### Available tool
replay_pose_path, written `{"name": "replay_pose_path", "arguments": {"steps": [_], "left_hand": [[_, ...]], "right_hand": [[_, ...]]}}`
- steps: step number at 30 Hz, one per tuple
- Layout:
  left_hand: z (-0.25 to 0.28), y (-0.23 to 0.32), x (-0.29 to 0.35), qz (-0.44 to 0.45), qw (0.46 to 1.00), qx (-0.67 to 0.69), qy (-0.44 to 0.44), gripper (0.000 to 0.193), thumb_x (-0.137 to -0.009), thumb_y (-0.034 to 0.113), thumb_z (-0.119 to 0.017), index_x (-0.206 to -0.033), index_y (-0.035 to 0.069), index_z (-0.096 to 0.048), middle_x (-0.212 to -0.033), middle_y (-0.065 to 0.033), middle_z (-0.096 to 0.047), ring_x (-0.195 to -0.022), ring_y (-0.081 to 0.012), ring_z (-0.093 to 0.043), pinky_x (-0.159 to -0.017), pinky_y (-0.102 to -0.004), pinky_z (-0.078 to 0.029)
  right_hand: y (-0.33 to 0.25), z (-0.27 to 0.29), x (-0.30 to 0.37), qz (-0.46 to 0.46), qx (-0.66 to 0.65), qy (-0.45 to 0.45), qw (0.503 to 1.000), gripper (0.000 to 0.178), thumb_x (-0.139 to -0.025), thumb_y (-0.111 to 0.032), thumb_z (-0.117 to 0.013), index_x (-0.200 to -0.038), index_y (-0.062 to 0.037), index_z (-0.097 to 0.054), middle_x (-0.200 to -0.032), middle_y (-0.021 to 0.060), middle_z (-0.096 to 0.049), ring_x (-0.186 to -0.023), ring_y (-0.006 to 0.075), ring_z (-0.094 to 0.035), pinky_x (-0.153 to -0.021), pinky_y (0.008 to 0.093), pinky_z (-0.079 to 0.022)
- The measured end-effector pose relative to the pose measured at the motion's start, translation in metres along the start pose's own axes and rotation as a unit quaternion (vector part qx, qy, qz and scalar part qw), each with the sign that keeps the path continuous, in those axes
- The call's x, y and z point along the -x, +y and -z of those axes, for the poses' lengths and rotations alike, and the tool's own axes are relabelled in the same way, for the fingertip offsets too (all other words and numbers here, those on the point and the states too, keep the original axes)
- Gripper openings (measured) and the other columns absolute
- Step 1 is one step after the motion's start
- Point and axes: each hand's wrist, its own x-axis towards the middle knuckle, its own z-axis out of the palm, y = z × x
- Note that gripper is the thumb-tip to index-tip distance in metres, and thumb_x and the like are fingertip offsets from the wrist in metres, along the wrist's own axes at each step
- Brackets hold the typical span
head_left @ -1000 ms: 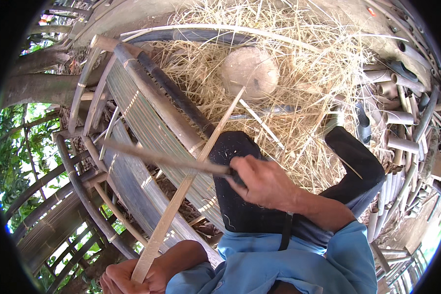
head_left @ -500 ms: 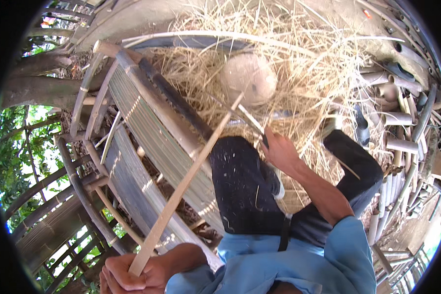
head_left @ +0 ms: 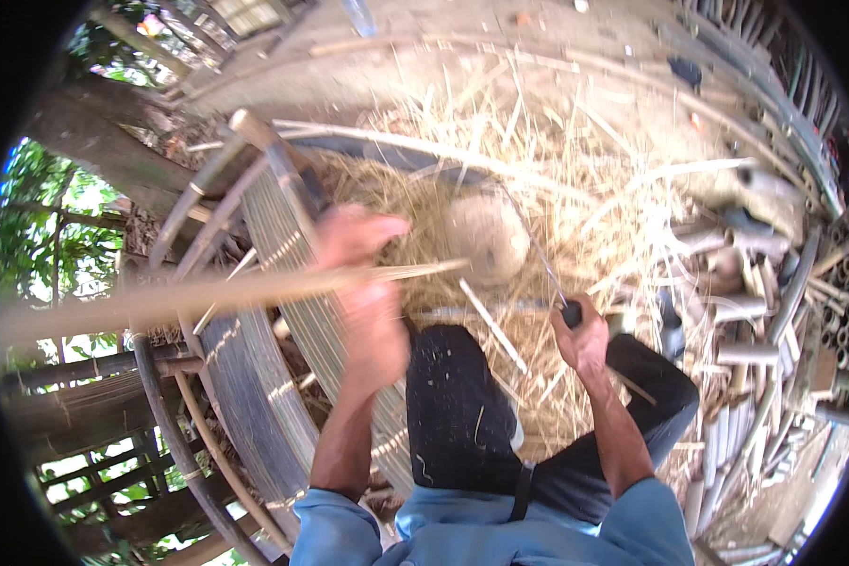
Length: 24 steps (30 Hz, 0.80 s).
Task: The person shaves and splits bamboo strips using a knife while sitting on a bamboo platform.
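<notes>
A long pale bamboo strip [head_left: 226,294] runs nearly level from the left edge toward a round wooden block [head_left: 486,241]. My left hand [head_left: 368,316], smeared by motion, grips this strip close to its split, pointed end. In my right hand [head_left: 583,338] is the dark handle of a knife, held above my right knee. Its thin blade [head_left: 543,257] points up and away, passing just right of the block. A short white sliver [head_left: 493,324] lies between the block and my legs.
Loose shavings [head_left: 594,212] surround the block. A slatted bamboo bench [head_left: 283,245] stands to the left. Cut bamboo pieces [head_left: 745,354] are heaped at the right. Beyond the shavings, a long pole [head_left: 443,42] crosses the bare ground.
My left hand moved forward from the strip's near end to its far end, swinging the strip level. My right hand drew the knife right and back. The view tilted outward.
</notes>
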Motion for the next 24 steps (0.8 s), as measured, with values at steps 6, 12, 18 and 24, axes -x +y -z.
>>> {"name": "replay_pose_path", "arguments": {"steps": [6,12,18,24], "left_hand": [[-0.001,-0.031,-0.026,0.059,0.989,-0.049,-0.130,0.036,-0.108,0.023,-0.047,-0.136,0.002,-0.055,-0.082,-0.0033,-0.064,-0.076,-0.0109,-0.060,-0.077,-0.0285,-0.051],[0.028,0.049,-0.072,0.076,0.997,0.023,0.003,0.028,-0.106,0.019,-0.054,-0.128,0.005,-0.064,-0.069,0.0037,-0.052,-0.057,-0.0033,-0.046,-0.051,-0.0215,-0.039],[0.012,0.108,-0.060,-0.005,0.993,0.064,0.095,0.025,-0.104,0.017,-0.058,-0.120,0.001,-0.069,-0.063,0.0054,-0.051,-0.052,-0.0017,-0.042,-0.044,-0.0197,-0.031],[0.019,0.167,-0.071,0.049,0.992,0.082,0.078,0.024,-0.100,0.016,-0.066,-0.118,0.001,-0.072,-0.063,0.0063,-0.053,-0.050,-0.0013,-0.043,-0.043,-0.0185,-0.029]], "right_hand": [[-0.044,0.064,-0.023,0.032,-0.162,0.052,0.985,0.026,-0.088,-0.023,-0.074,-0.097,-0.0003,-0.063,-0.071,0.0089,-0.062,-0.066,0.0132,-0.056,-0.060,0.0318,-0.046],[-0.076,0.106,-0.021,-0.023,-0.269,0.016,0.963,0.018,-0.091,-0.016,-0.069,-0.083,-0.0043,-0.057,-0.067,-0.0040,-0.050,-0.061,0.0066,-0.042,-0.055,0.0271,-0.035],[-0.116,0.136,-0.004,0.066,-0.276,-0.001,0.959,0.030,-0.098,-0.031,-0.064,-0.082,-0.0072,-0.056,-0.065,-0.0060,-0.043,-0.059,0.0056,-0.038,-0.054,0.0262,-0.030],[-0.142,0.164,0.004,0.090,-0.245,0.010,0.965,0.046,-0.102,-0.044,-0.052,-0.083,-0.0025,-0.059,-0.064,0.0006,-0.045,-0.062,0.0125,-0.043,-0.057,0.0324,-0.037]]}}
